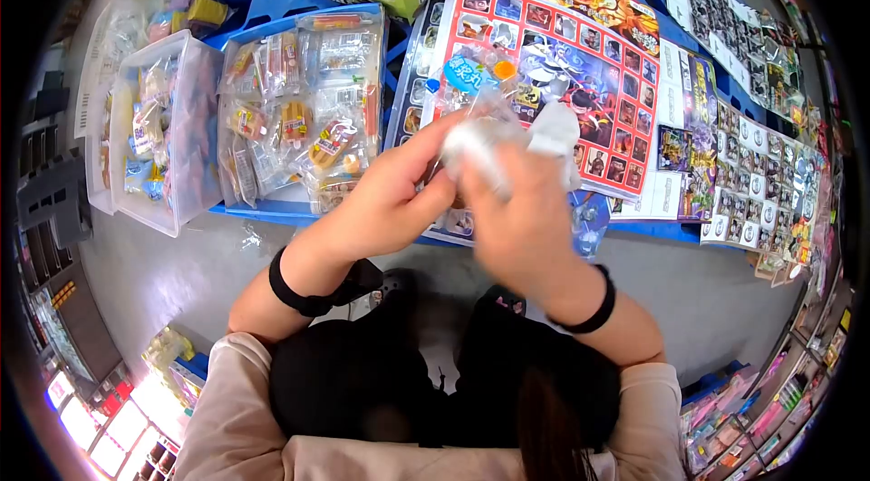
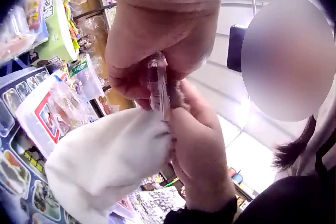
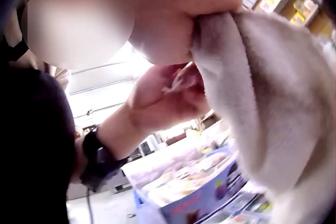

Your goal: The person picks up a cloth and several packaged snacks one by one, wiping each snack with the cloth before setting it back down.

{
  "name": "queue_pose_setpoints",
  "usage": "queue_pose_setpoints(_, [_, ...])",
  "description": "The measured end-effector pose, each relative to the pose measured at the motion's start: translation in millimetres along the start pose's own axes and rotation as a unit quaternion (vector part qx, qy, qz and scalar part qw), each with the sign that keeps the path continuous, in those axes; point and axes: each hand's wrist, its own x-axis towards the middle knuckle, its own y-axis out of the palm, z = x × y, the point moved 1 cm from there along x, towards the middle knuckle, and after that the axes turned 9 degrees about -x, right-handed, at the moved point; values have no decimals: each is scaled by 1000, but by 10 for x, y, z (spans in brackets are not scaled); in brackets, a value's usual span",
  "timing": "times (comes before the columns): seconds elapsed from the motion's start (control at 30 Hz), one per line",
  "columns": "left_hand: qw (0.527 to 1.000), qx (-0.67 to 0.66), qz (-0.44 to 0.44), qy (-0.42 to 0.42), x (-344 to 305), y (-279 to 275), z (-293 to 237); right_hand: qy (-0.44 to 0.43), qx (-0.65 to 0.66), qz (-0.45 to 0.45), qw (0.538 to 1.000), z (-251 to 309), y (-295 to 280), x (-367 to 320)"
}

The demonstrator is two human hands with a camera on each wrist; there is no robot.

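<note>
In the head view my left hand (image 1: 399,191) and right hand (image 1: 521,218) are close together over the printed sheets. My right hand grips a white fluffy cloth (image 1: 555,132), which hangs down in a loose fold in the right wrist view. The left wrist view shows my left hand (image 2: 163,29) pinching a thin clear plastic piece (image 2: 157,82), with the cloth (image 2: 110,155) right against its lower end. Fingers hide most of this piece, so I cannot tell what it is. Just beyond the hands is clear plastic packaging with a blue label (image 1: 464,75).
A red-bordered picture sheet (image 1: 625,55) lies on blue plastic pallets. On the left stand a clear tub (image 1: 172,218) and a shallow box (image 1: 381,37) of wrapped snacks. A green carton (image 1: 412,2) of packets is behind, with more picture sheets (image 1: 757,182) at right.
</note>
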Motion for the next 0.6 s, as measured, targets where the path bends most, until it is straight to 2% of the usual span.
queue_pose_setpoints(0.07, [1000,-28,-7,-10,18,-9,7,-34,80,18,996,111,46,-80])
queue_pose_setpoints(0.13, [995,-88,-21,-41,-3,-6,41,-58,73,37,995,-54,13,27])
queue_pose_setpoints(0.2, [997,-58,1,-51,-47,16,59,57,12,42,997,-204,-23,170])
queue_pose_setpoints(0.23, [998,-51,5,-20,-22,55,61,21,15,26,999,-218,15,138])
queue_pose_setpoints(0.27, [999,-42,10,12,3,67,54,21,14,24,999,-179,18,121])
queue_pose_setpoints(0.3, [999,-27,19,-40,-25,10,72,11,16,24,1000,-87,6,95])
queue_pose_setpoints(0.43, [997,-74,-2,-20,-39,18,160,6,25,31,999,-70,28,30])
queue_pose_setpoints(0.5, [976,-212,-11,-49,-16,19,177,6,26,32,999,-82,27,5])
queue_pose_setpoints(0.53, [976,-213,-10,-50,-16,15,152,-8,37,35,999,-66,13,-3])
queue_pose_setpoints(0.6, [973,-197,-33,-113,-21,-15,77,-23,49,38,998,-97,-2,-1])
